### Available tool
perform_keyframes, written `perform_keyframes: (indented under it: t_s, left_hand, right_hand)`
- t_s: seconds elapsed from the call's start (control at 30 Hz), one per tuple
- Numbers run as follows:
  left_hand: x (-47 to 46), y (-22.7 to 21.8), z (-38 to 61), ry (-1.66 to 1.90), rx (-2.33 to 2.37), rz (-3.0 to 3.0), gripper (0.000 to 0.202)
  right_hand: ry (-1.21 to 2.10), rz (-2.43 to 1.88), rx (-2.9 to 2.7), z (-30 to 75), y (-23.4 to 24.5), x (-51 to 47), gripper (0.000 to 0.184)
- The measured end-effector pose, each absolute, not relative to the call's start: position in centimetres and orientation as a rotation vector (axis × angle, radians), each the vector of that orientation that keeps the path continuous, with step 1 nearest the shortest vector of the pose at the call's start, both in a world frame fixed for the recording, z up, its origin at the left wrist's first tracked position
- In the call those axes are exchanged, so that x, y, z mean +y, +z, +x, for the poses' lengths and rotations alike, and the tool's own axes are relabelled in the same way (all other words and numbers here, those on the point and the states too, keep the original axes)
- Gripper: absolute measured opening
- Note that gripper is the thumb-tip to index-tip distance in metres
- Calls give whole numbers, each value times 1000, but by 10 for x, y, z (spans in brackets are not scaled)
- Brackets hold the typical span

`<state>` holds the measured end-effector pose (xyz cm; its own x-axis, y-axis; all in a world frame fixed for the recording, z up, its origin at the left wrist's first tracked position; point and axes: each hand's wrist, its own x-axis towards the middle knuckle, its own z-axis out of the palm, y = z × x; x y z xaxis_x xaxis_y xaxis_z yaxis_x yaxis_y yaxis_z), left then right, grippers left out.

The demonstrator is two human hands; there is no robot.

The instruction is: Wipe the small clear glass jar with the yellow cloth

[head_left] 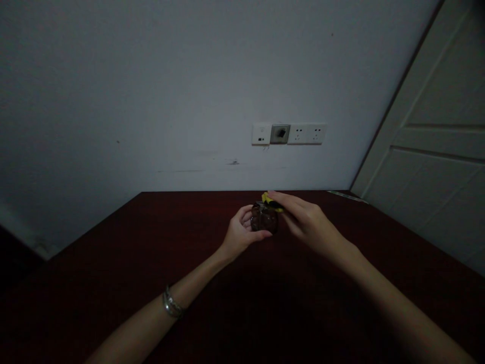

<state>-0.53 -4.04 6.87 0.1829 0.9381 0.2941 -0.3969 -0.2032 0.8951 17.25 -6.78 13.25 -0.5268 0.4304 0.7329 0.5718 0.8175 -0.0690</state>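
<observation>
A small see-through glass jar (pixel 265 220) is held near the far side of the dark red table. My left hand (pixel 239 231) wraps round it from the left, thumb low on the near side and fingers behind. At the jar's top, my right hand (pixel 311 220) pinches a yellow and black piece (pixel 267 199) that looks soft. Whether this piece is a cloth or a cover cannot be made out in the dim light. It touches the jar's rim or lies just over it. The right fingertips are partly hidden behind it.
The dark red tabletop (pixel 170 227) meets a pale wall (pixel 170 91) at its far edge. A row of wall sockets (pixel 306 134) sits above that edge. A white panelled door (pixel 435 151) stands at the right. A thin flat strip (pixel 346 196) lies at the far right corner.
</observation>
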Motion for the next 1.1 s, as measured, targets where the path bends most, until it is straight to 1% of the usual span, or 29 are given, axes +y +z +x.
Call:
perform_keyframes:
  t_s: [0.17, 0.3, 0.37, 0.57, 0.8, 0.97, 1.1]
  left_hand:
    - [-38, 72, -2, 1421, 622, 1205, 71]
    - [-34, 75, -3, 1459, 669, 1267, 67]
    - [-34, 74, -4, 1445, 663, 1265, 66]
    - [-38, 65, -5, 1388, 676, 1188, 68]
    - [-38, 72, -2, 1414, 667, 1173, 62]
    - [-35, 73, 0, 1450, 672, 1191, 63]
    - [-39, 71, -3, 1383, 652, 1180, 65]
  right_hand:
    - [-326, -610, -2292, 164, 133, -75, 47]
    - [-423, -520, -2359, 155, 133, -80, 45]
    - [-386, -511, -2358, 157, 133, -77, 44]
    - [-99, -693, -2223, 175, 128, -57, 41]
    - [-187, -577, -2339, 170, 133, -68, 50]
    - [-237, -514, -2388, 164, 137, -76, 48]
    - [-158, -612, -2264, 170, 137, -70, 46]
